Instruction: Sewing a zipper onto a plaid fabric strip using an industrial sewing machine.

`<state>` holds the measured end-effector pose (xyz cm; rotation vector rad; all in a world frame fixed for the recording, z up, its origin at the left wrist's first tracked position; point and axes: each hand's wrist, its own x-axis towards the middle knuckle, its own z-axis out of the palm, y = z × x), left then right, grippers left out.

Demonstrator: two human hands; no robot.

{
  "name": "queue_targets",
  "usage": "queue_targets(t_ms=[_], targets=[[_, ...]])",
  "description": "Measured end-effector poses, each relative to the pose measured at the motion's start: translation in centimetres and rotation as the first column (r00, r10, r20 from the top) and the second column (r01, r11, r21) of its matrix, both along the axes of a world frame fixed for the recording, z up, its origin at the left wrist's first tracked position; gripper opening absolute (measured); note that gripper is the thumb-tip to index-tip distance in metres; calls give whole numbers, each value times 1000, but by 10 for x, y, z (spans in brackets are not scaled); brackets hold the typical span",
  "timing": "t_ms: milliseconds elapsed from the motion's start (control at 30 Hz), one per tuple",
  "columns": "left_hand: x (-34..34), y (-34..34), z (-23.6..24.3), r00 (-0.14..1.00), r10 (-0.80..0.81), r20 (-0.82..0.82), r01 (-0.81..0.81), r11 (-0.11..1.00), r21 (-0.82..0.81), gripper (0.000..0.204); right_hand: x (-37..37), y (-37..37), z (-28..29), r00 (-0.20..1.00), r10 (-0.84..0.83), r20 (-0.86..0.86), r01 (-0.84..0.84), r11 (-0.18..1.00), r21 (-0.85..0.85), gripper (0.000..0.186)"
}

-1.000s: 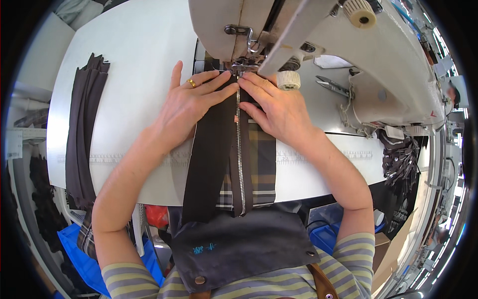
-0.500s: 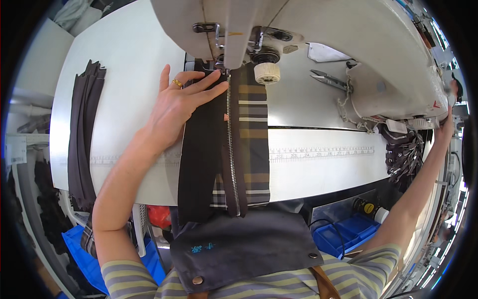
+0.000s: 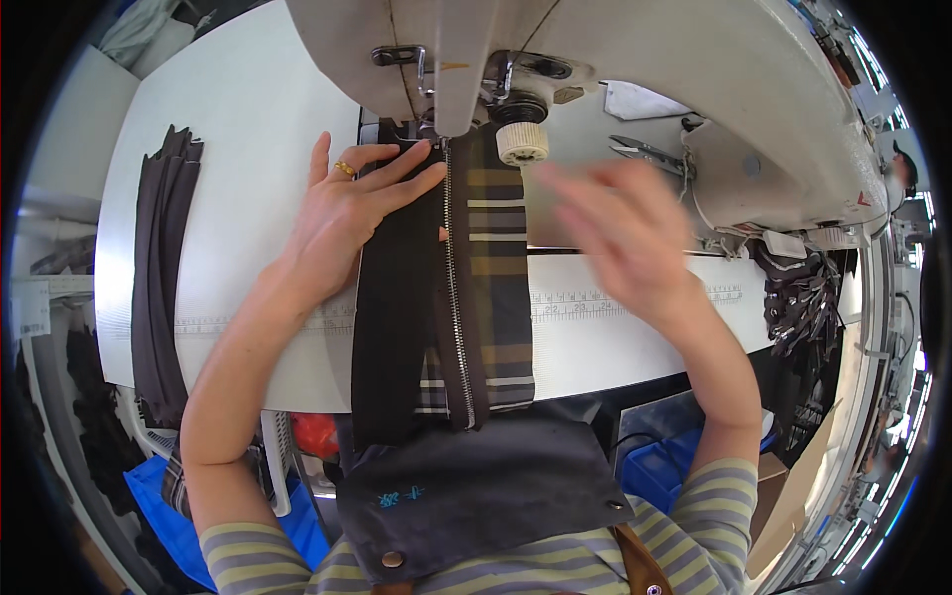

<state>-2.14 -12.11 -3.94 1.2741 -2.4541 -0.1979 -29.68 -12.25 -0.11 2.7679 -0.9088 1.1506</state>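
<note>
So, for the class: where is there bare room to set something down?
Two patches of white tabletop look bare: one between the dark strips and the left hand, one between the plaid fabric and the right forearm. It is crowded under the sewing machine, where black fabric, zipper and left hand lie close together, with snips to the right.

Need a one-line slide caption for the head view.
Left hand resting on black fabric beside a metal zipper at a sewing machine, right hand blurred to the right of plaid cloth.
</note>
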Motion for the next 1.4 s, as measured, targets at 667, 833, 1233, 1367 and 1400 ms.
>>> queue_targets(t_ms=[667, 833, 1233, 1367, 1400], targets=[[0, 0, -3, 1000, -2, 23, 3, 998, -70, 65, 30, -44, -38, 873, -328, -360, 346, 938, -17, 6], [-2, 0, -2, 999, -27, 17, 28, 999, -34, 81, 30, -54, -48, 946, -219, -239, 219, 975, -27, 16], [1, 5, -5, 998, -8, 57, 14, 993, -117, 51, 17, -37, -47, 967, -203, -154, 232, 953, 196, 10], [1, 4, -1, 999, -10, 52, 13, 999, -51, 52, 17, -39, -50, 970, -219, -107, 234, 960, 154, 8], [0, 5, 0, 999, -7, 40, 8, 999, -38, 52, 17, -40, -47, 958, -251, -139, 270, 953, 139, 7]])
